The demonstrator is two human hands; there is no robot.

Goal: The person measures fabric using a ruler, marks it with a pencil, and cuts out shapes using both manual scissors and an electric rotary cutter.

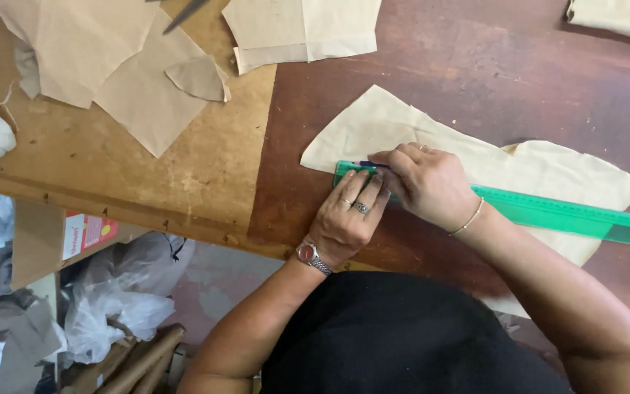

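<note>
**Q:** State the position of each hand.

**A:** My left hand lies flat, fingers extended, pressing down the near end of the green ruler. Its grip is open; it holds nothing, it only bears on the ruler. My right hand sits just beyond it, touching it, with the fingers curled and its grip closed on a pen. The pen tip rests at the ruler's upper edge, near the ruler's left end.

**Q:** Where is the ruler, and what lies under it?

**A:** The ruler lies across a cream cloth, running from the cloth's left corner out to the right, slightly tilted. The cloth lies flat on the dark brown part of the surface.

**Q:** What else is on the surface?

**A:** Well apart, at the upper left, several tan pieces overlap one another on the lighter board. A folded piece lies at the top centre. One more piece sits at the upper right corner.
</note>
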